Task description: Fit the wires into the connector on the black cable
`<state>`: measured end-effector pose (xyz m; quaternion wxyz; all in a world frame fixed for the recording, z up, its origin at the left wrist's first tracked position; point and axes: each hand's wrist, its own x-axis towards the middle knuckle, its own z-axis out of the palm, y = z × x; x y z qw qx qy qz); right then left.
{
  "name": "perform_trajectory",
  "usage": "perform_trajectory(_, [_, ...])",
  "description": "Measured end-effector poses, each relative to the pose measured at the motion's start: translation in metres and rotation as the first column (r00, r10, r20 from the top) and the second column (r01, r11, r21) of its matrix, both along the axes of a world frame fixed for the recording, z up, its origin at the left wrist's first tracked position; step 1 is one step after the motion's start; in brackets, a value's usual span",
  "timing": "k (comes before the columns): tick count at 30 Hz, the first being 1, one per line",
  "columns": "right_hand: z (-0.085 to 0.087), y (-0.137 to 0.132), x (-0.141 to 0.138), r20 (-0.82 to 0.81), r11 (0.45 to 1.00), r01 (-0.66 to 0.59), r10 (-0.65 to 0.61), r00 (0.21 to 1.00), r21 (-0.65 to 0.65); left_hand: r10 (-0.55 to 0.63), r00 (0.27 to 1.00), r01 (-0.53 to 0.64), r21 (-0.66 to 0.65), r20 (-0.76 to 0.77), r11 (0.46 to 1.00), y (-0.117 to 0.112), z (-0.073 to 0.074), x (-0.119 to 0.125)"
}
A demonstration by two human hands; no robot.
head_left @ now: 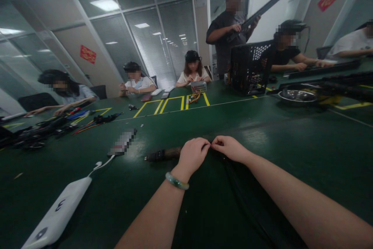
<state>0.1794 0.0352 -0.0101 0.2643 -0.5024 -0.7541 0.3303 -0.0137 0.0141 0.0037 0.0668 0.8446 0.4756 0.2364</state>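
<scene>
A dark electric screwdriver (pixel 164 154) lies on the green table, its bit end pointing left. My left hand (pixel 194 155), with a jade bangle at the wrist, is closed over the rear end of the screwdriver, thumb and fingers pinched together. Fingertip to fingertip with it, my right hand (pixel 230 148) is closed in a pinch as well. What sits between the right fingertips is hidden. From beneath the right hand a black cable (pixel 233 179) runs down the table toward me, partly under my right forearm.
A white power bank (pixel 60 214) is cabled to a phone (pixel 122 142) on the left. Tangled black cables (pixel 37 134) lie beyond. Farther back are a black computer case (pixel 249 66), a metal bowl (pixel 297 96) and a power supply (pixel 199 86). Several people work around the table.
</scene>
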Motion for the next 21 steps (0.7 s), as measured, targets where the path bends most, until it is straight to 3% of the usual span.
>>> perform_trajectory(21, [-0.0015, 0.0, 0.0, -0.005, 1.0, -0.008, 0.008, 1.0, 0.008, 0.032, 0.999, -0.032, -0.011, -0.029, 0.999, -0.0011, 0.0014, 0.0012])
